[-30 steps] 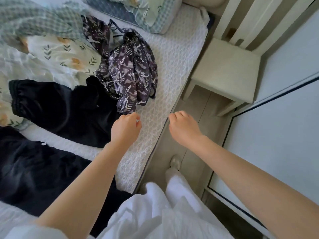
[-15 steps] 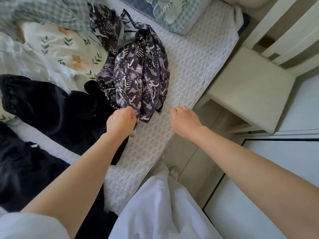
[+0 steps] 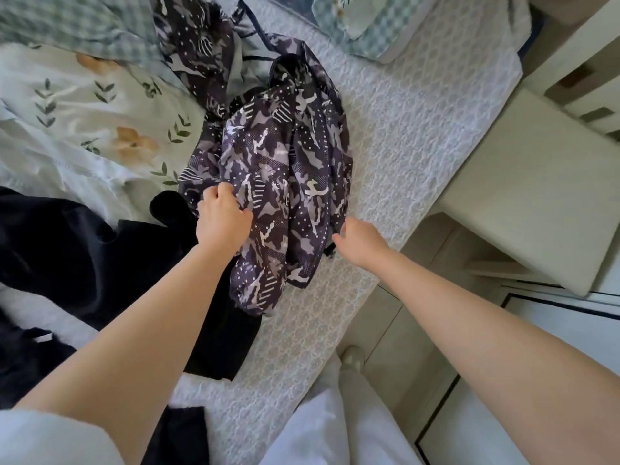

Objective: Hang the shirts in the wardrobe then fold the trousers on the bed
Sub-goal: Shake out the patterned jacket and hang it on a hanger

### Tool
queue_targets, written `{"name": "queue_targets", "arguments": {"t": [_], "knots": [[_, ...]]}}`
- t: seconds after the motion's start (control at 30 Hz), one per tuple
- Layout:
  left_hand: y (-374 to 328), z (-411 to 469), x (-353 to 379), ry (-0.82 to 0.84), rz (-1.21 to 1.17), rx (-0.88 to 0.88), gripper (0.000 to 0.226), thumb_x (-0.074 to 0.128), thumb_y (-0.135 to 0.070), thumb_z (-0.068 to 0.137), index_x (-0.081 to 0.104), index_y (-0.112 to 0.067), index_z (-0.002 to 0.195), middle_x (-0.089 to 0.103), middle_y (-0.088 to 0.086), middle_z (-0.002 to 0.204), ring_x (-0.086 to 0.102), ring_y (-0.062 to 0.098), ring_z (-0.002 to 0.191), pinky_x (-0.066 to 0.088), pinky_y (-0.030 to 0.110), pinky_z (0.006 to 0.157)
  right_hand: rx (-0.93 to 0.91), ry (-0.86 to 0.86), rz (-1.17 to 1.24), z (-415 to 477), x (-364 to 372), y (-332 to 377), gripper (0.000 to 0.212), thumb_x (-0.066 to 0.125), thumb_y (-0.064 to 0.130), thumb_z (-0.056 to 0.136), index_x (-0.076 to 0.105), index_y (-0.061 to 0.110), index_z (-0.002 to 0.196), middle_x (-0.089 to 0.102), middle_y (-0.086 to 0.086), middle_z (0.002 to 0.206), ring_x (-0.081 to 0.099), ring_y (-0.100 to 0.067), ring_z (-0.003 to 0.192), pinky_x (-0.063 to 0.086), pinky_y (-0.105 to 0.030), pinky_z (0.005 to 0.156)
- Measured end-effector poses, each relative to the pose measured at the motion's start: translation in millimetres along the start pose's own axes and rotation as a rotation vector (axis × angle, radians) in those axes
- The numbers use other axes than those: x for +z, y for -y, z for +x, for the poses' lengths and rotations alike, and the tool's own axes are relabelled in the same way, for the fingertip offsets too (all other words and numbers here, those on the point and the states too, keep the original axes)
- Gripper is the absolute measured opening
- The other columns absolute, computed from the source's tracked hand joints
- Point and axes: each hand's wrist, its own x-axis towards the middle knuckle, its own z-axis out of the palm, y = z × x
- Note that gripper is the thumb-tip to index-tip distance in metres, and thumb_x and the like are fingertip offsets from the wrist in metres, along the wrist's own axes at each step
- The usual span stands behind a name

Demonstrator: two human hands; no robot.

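**Left hand** (image 3: 223, 219): at centre frame, on the near left side of the patterned garment (image 3: 288, 182). I read its fingers (image 3: 217, 193) as curled tight into the fabric, with a bunch of cloth gripped under the knuckles.

**Right hand** (image 3: 360, 241): just right of centre, at the garment's right edge, over the white quilted cover of the bed (image 3: 412, 135). The fingers are curled inward and the thumb points toward the cloth. The back of the hand hides the fingertips, so I cannot tell whether any fabric is held.

**Patterned garment**: dark purple with a pale camouflage-like print. It lies crumpled in a heap on the bed, running from upper centre to centre frame. Its lower left part overlaps a black garment (image 3: 84, 256) spread across the left of the frame. A second black garment (image 3: 23, 360) lies at the lower left.

**Surroundings**:
- A floral duvet (image 3: 84, 129) lies at the left.
- A checked blanket (image 3: 67, 25) lies at the upper left.
- A pillow (image 3: 385, 28) lies at the top, right of centre.
- A pale bedside table (image 3: 536, 182) stands at the right, just beside the bed.
- The floor (image 3: 396, 317) shows below the table.
- One foot (image 3: 352, 355) stands on the floor, close to the bed edge.
- The person's white clothing (image 3: 335, 427) fills the bottom centre.
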Motion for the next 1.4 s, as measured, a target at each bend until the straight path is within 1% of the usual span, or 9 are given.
{"name": "queue_targets", "arguments": {"t": [0.13,0.33,0.5,0.6,0.83,0.97,1.1,1.23,1.4], "knots": [[0.8,21.5,12.2,0.033,-0.239,-0.128,0.065,0.065,-0.023,0.092,0.03,-0.011,0.144,0.044,0.015,0.14,0.049,0.033,0.122,0.045,0.043,0.098,0.182,0.053,0.296,30.7,9.6,0.7,0.019,0.05,0.027,0.099,0.049,0.01,0.089,0.047,0.0,0.073,0.044,-0.014,0.064,0.038,-0.028,0.057],[-0.2,22.9,25.7,-0.024,-0.445,-0.245,0.057,0.063,-0.012,0.091,0.034,-0.016,0.14,0.058,0.009,0.123,0.047,0.018,0.098,0.04,0.032,0.08,0.378,0.136,0.601,44.3,25.7,10.1,0.037,0.055,0.029,0.097,0.05,0.008,0.127,0.059,-0.01,0.12,0.059,-0.03,0.11,0.05,-0.044,0.096],[-7.0,14.3,21.6,-0.038,-0.402,-0.179,0.055,0.059,-0.013,0.094,0.039,-0.016,0.145,0.056,-0.006,0.094,0.047,0.012,0.092,0.038,0.026,0.079,0.428,0.164,0.657,45.3,30.3,11.8,0.027,0.057,0.023,0.096,0.049,0.011,0.119,0.059,-0.009,0.112,0.06,-0.029,0.109,0.049,-0.04,0.088],[-15.6,4.5,18.7,-0.008,-0.414,-0.083,0.055,0.058,-0.014,0.092,0.044,-0.018,0.145,0.061,-0.005,0.102,0.053,0.008,0.087,0.04,0.018,0.074,0.448,0.203,0.651,44.4,34.3,13.0,0.041,0.059,0.026,0.095,0.047,0.008,0.129,0.058,-0.01,0.124,0.057,-0.027,0.108,0.05,-0.039,0.089],[-32.2,-20.7,29.4,0.103,-0.497,0.023,0.049,0.053,-0.012,0.095,0.05,-0.023,0.143,0.068,-0.001,0.094,0.04,0.008,0.046,0.035,0.016,0.041,0.522,0.269,0.834,29.4,38.7,11.2,0.04,0.054,0.03,0.097,0.047,0.009,0.131,0.063,-0.009,0.116,0.06,-0.023,0.102,0.047,-0.046,0.092],[-43.4,-38.9,30.8,0.154,-0.471,0.122,0.045,0.053,-0.01,0.097,0.053,-0.023,0.14,0.064,0.002,0.099,0.038,0.003,0.045,0.034,0.017,0.044,0.423,0.122,0.78,26.8,22.5,19.2,0.056,0.044,0.046,0.098,0.044,0.007,0.137,0.057,-0.011,0.129,0.056,-0.031,0.114,0.046,-0.045,0.098],[-51.2,-69.1,38.3,0.267,-0.344,0.315,0.041,0.056,-0.009,0.096,0.058,-0.019,0.136,0.058,0.001,0.094,0.047,0.009,0.065,0.042,0.025,0.062,0.376,0.153,1.047,43.5,0.1,26.2,0.1,0.053,0.086,0.062,0.048,0.022,0.139,0.057,-0.006,0.135,0.056,-0.032,0.121,0.044,-0.057,0.101],[-50.9,-89.6,36.2,0.398,-0.311,0.341,0.037,0.058,-0.009,0.094,0.065,-0.021,0.128,0.065,0.002,0.091,0.047,0.005,0.059,0.041,0.021,0.058,0.233,-0.013,0.927,12.2,-26.3,46.3,0.042,0.064,0.028,0.09,0.051,0.005,0.124,0.064,-0.005,0.113,0.064,-0.021,0.095,0.053,-0.038,0.09],[-55.6,-94.1,-5.3,0.428,-0.65,0.042,0.015,0.061,-0.021,0.094,0.076,-0.022,0.09,0.075,0.002,0.087,0.07,0.02,0.082,0.056,0.036,0.084,0.0,-0.15,0.729,-26.1,-30.4,37.7,0.044,0.041,0.01,0.101,0.038,0.017,0.145,0.05,-0.001,0.138,0.05,-0.019,0.125,0.044,-0.031,0.099]]}}
